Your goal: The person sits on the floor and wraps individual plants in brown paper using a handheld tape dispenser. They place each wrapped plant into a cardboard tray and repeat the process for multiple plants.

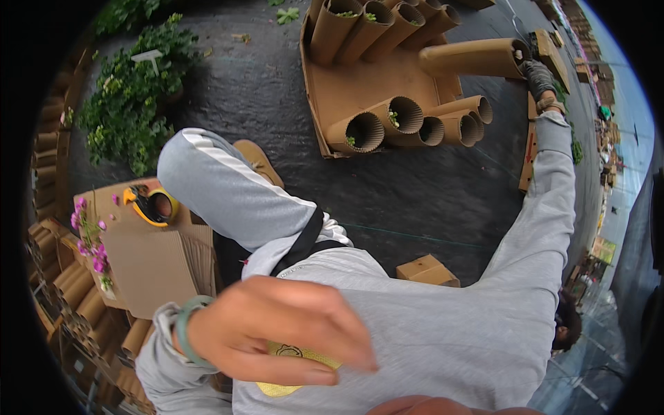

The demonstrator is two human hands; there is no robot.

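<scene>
My left hand [280, 332], bare with a green bangle, is blurred in front of my grey sweatshirt, its thumb and fingers apart and nothing seen in them. At the end of my outstretched arm, my right hand [539, 78], in a dark glove, grips the rim of a long corrugated cardboard sleeve [472, 58]; something small and white shows inside its mouth. This sleeve leans over the edge of a cardboard tray [373, 88]. Several upright sleeves with green plants inside stand in the tray, such as one near its front corner [358, 134].
To the left, a tape dispenser [155, 206], flat corrugated cardboard [148, 264] and pink flowers [93, 249] lie together. Leafy plants [129, 98] stand beyond on black ground sheeting [244, 83]. A small carton [428, 271] is near my right side. Part of another person's head [568, 324] shows at right.
</scene>
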